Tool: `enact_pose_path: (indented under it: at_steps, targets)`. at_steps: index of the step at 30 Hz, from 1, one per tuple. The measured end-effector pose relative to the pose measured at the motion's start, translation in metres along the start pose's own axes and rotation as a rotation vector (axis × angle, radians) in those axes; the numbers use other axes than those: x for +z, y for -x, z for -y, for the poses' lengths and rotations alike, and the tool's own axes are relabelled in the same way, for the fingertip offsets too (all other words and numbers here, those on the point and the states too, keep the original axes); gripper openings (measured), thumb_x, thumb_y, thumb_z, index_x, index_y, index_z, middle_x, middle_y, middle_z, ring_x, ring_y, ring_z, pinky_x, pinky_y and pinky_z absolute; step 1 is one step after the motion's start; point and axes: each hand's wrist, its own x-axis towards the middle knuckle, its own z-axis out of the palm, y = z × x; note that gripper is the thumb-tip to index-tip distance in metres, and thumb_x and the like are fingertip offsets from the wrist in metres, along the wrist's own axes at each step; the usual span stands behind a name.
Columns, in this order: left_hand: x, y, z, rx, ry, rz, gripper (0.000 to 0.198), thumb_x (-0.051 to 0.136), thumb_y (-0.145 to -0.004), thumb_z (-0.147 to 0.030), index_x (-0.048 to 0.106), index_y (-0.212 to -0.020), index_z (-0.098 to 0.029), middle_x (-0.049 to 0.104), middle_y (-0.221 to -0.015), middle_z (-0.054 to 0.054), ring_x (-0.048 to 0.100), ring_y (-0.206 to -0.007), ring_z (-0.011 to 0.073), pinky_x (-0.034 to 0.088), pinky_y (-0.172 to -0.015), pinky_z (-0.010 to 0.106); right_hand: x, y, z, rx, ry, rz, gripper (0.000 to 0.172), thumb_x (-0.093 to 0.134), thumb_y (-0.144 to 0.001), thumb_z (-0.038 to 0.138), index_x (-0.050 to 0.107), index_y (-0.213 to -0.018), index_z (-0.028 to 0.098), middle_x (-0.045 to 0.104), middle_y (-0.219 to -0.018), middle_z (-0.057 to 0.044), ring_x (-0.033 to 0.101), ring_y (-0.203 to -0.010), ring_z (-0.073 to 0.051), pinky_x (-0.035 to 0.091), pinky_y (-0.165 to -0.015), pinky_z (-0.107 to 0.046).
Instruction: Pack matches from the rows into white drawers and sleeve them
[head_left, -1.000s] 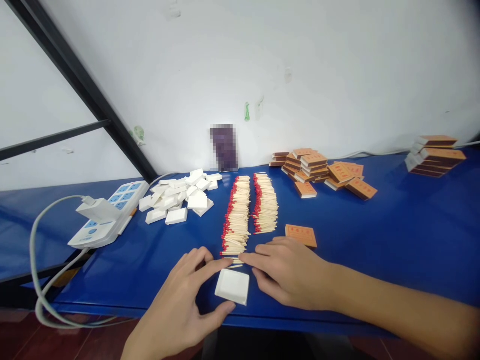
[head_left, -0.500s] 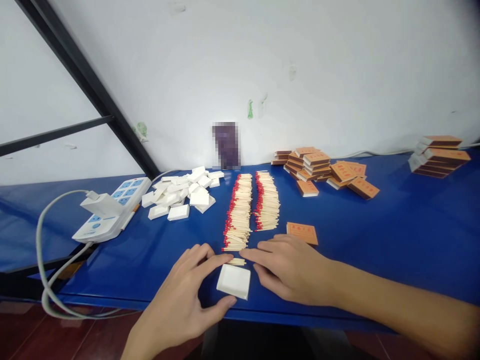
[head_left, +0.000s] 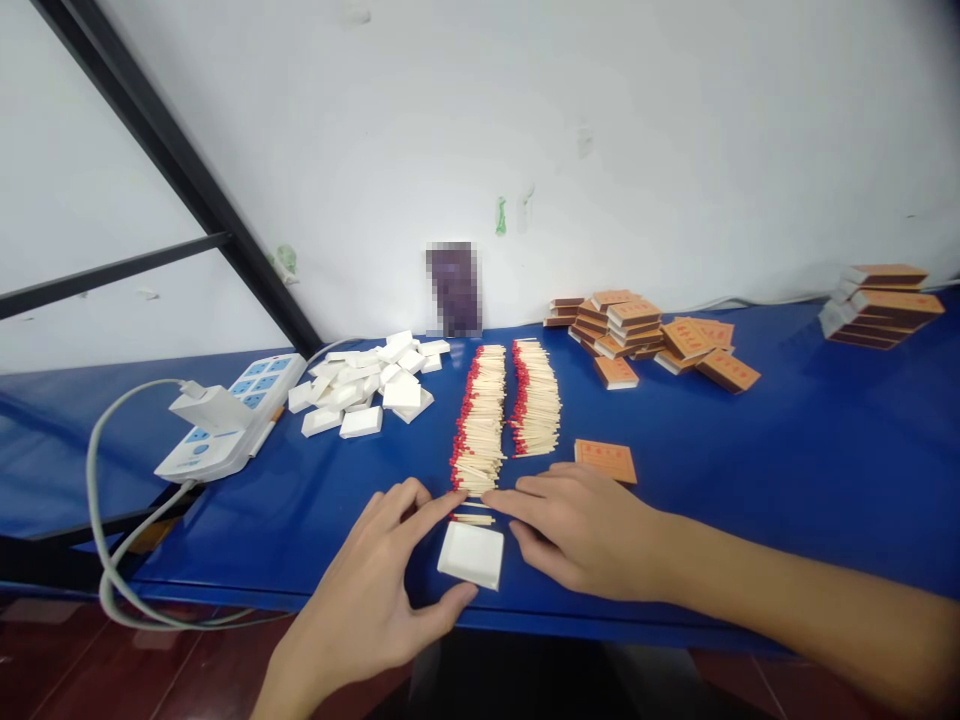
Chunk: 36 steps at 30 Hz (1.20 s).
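My left hand [head_left: 382, 575] has its thumb and index finger spread around the left side of a white matchbox tray [head_left: 471, 553]. Its index fingertip touches the near end of a long row of red-headed matches [head_left: 480, 420]. From the right, the index fingertip of my right hand [head_left: 581, 530] rests at the same end, on the plain stick side; its other fingers are loosely bent. Between the row and the tray lie a few separate matches [head_left: 476, 519]. An orange matchbox cover [head_left: 606, 460] lies just beyond my right hand.
A second row of matches [head_left: 536, 405] runs alongside. White trays [head_left: 360, 385] are heaped at left, near a power strip [head_left: 247, 410] with cables. Orange matchboxes [head_left: 634, 320] are piled at the back, with another stack [head_left: 885, 305] far right. A pixelated dark object [head_left: 457, 290] leans against the wall.
Both index fingertips have shifted slightly away from me, from the separate matches to the near end of the row. More of the separate matches shows now. The white tray stays in place.
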Motion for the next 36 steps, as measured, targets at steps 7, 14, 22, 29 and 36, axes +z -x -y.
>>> enact_pose_path:
  at_steps: [7,14,22,29,36]
  targets:
    - [-0.0014,0.0001,-0.0002,0.007,-0.008,0.008,0.056,0.066,-0.089,-0.042,0.051,-0.141,-0.030,0.057,-0.112,0.006,0.058,-0.105,0.0271,0.045,-0.101,0.049,-0.0024,-0.0017,0.0006,-0.001,0.011,0.012,0.030,0.047,-0.098,0.022,0.064,-0.124,0.021,0.069,-0.087,-0.003,0.063,-0.075,-0.020,0.036,-0.069,-0.032]
    - [-0.0024,-0.0019,0.0001,0.010,-0.022,0.014,0.056,0.066,-0.089,-0.042,0.051,-0.141,-0.031,0.058,-0.115,0.006,0.059,-0.107,0.0278,0.044,-0.103,0.050,-0.0019,-0.0014,0.0003,-0.013,0.020,-0.007,0.028,0.045,-0.099,0.023,0.063,-0.121,0.021,0.068,-0.085,-0.002,0.061,-0.072,-0.018,0.033,-0.066,-0.031]
    - [0.0000,-0.0009,0.0012,0.026,-0.045,0.006,0.055,0.066,-0.089,-0.040,0.052,-0.141,-0.030,0.057,-0.115,0.006,0.058,-0.107,0.0274,0.046,-0.101,0.049,-0.0026,-0.0018,0.0003,-0.011,0.040,0.000,0.025,0.044,-0.099,0.025,0.063,-0.115,0.020,0.068,-0.085,-0.002,0.059,-0.069,-0.018,0.030,-0.064,-0.032]
    - [-0.0017,-0.0003,0.0019,0.026,-0.038,-0.001,0.052,0.068,-0.088,-0.039,0.055,-0.138,-0.030,0.058,-0.115,0.006,0.059,-0.105,0.0273,0.051,-0.095,0.044,-0.0035,-0.0009,0.0006,-0.011,0.028,0.016,0.026,0.044,-0.099,0.025,0.064,-0.116,0.020,0.069,-0.088,-0.003,0.060,-0.072,-0.019,0.032,-0.066,-0.033]
    - [-0.0022,-0.0021,0.0017,0.043,-0.035,-0.026,0.049,0.069,-0.087,-0.041,0.059,-0.134,-0.030,0.061,-0.115,0.006,0.061,-0.104,0.0273,0.052,-0.094,0.043,-0.0040,-0.0008,0.0004,-0.005,0.014,0.022,0.025,0.045,-0.099,0.024,0.064,-0.115,0.020,0.070,-0.089,-0.003,0.061,-0.073,-0.019,0.033,-0.067,-0.032]
